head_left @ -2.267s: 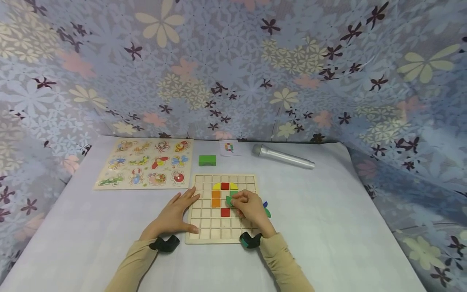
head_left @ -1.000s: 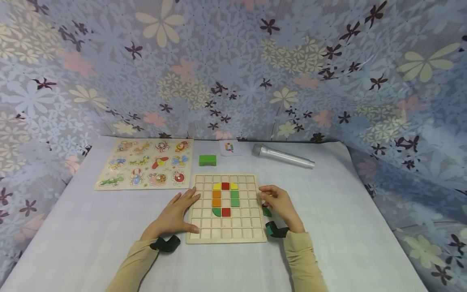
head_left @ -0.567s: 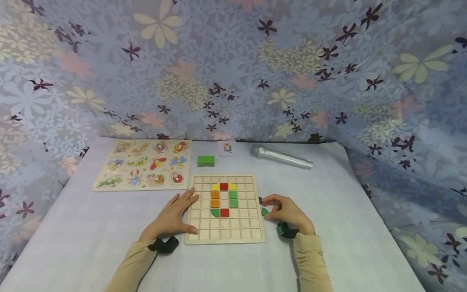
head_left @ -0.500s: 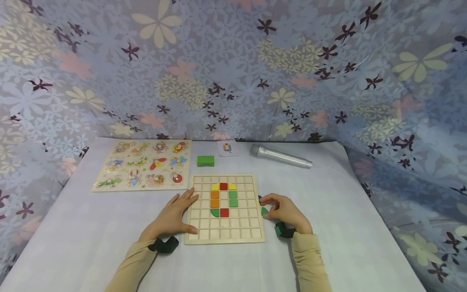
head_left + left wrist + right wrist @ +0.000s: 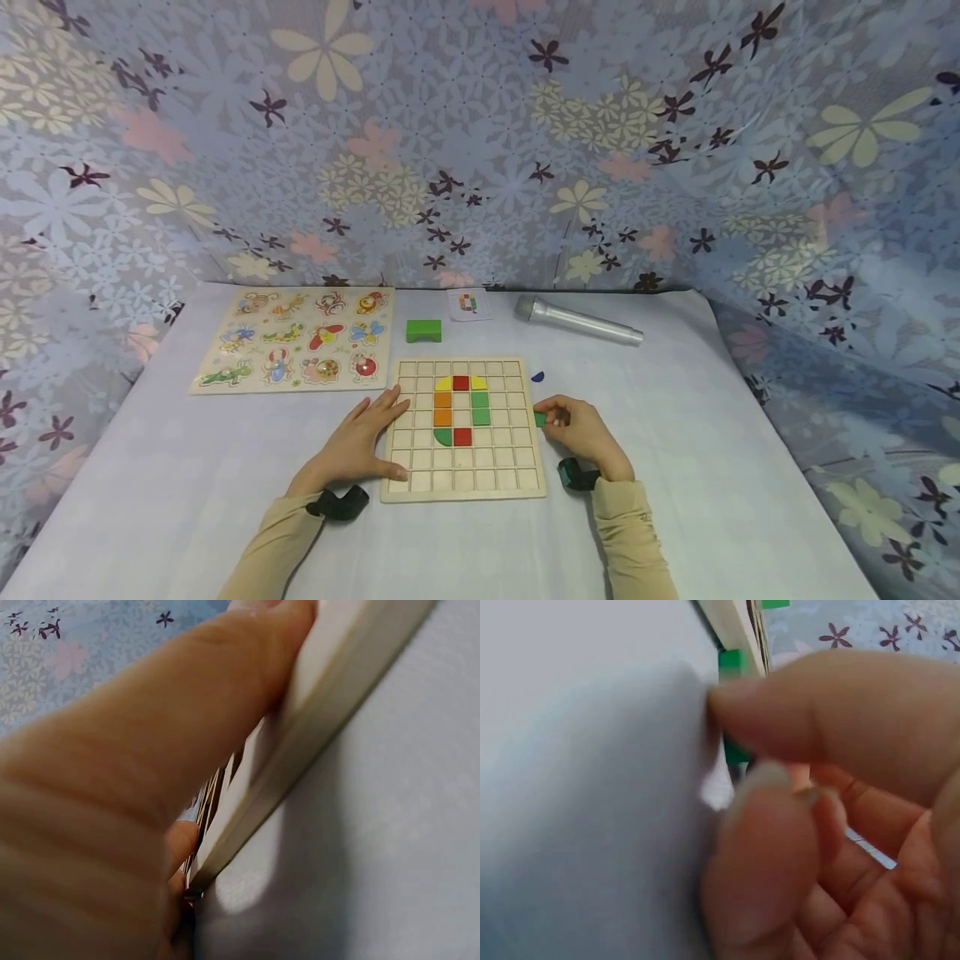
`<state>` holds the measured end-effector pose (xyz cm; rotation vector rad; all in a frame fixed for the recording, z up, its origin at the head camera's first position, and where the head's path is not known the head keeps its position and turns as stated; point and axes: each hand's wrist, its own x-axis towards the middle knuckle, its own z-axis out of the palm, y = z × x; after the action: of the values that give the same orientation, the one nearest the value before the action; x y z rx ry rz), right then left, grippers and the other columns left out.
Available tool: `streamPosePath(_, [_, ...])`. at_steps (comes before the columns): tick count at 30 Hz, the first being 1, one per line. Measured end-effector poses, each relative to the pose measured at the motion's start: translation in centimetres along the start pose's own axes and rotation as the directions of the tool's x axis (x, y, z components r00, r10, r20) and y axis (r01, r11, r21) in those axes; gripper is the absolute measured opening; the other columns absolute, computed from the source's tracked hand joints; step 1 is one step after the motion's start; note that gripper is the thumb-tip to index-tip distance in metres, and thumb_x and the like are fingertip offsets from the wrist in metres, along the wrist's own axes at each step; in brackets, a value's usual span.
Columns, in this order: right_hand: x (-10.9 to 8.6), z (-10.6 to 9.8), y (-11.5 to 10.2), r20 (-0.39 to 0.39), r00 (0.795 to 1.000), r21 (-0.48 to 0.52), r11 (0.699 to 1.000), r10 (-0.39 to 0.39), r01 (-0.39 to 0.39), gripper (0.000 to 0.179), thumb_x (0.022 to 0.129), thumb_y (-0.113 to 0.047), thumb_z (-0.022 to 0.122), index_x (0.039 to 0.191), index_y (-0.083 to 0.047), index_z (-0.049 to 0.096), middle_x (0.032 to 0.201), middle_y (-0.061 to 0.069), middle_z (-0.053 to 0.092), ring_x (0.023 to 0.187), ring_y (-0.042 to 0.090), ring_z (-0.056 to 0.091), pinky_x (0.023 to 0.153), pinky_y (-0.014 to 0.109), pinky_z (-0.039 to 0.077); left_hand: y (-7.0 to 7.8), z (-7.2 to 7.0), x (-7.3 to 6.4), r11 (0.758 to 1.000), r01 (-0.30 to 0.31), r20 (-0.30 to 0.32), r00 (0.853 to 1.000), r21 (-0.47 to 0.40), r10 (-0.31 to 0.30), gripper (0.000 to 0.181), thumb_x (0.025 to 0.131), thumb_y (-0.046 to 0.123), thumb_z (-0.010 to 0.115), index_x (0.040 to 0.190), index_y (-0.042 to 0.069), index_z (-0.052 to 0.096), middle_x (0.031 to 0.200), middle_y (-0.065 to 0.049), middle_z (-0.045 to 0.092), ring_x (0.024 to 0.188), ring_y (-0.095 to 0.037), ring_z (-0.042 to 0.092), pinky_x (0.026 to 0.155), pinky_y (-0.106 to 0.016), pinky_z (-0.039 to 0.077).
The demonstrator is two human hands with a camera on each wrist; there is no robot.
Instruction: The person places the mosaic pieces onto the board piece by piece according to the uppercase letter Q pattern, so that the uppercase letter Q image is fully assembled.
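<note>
A wooden grid board (image 5: 431, 482) lies in the middle of the table in the head view. Red, orange, yellow and green tiles form a ring in its cells, including a red tile (image 5: 462, 437) and a green quarter-round tile (image 5: 443, 437). My left hand (image 5: 352, 442) rests with spread fingers on the board's left edge; the left wrist view shows a finger lying on the rim (image 5: 277, 761). Just off the right edge, my right hand (image 5: 579, 427) pinches a green tile (image 5: 540, 420), partly covered by a finger in the right wrist view. A small blue tile (image 5: 537, 377) lies beyond that hand.
An insect picture puzzle (image 5: 296, 337) lies at the back left. Behind the board are a green block (image 5: 423, 331) and a pattern card (image 5: 468, 305). A silver microphone (image 5: 581, 321) lies at the back right. A floral cloth (image 5: 480, 167) hangs behind the table.
My right hand set tiles into the ring and went to the board's right side, where it now pinches a green tile. The blue tile has shifted toward the back. My left hand stays put.
</note>
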<state>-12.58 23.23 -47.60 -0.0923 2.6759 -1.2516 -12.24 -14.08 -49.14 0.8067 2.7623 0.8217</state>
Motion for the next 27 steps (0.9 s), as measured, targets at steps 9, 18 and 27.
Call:
streamPosePath(9, [0.32,0.33,-0.11,-0.048,0.999,-0.057,0.998,-0.009,0.006,0.025,0.081,-0.007,0.074,0.105,-0.006,0.068,0.077,0.001,0.055,0.063,0.012,0.044,0.057,0.021,0.036,-0.01,-0.15,0.0,1.0,-0.007,-0.008,1.0,-0.004,0.007,0.108,0.062,0.054,0.084,0.148,0.005,0.039,0.16,-0.017,0.024,0.148,-0.036,0.024,0.12,-0.054,0.015])
streamPosePath(18, [0.34,0.52,0.38,-0.074,0.997,0.101,0.994,-0.037,0.044,0.02,0.084,-0.007,0.071,0.104,-0.006,0.068,0.085,0.006,0.064,0.062,0.009,0.047,0.052,0.02,0.04,-0.16,0.06,-0.04,1.0,0.0,0.002,1.0,-0.007,0.0,0.109,0.062,0.054,0.084,0.148,0.005,0.038,0.161,-0.017,0.022,0.148,-0.036,0.023,0.121,-0.054,0.014])
streamPosePath(27, [0.4,0.7,0.2,-0.046,0.993,0.384,0.919,0.11,-0.084,0.019,0.085,-0.016,0.074,0.093,0.0,0.067,0.068,-0.005,0.064,0.052,0.007,0.054,0.052,0.019,0.047,-0.04,0.02,-0.01,1.0,0.009,0.006,1.0,-0.009,-0.009,0.108,0.063,0.054,0.084,0.148,0.005,0.038,0.161,-0.017,0.022,0.148,-0.036,0.023,0.121,-0.053,0.013])
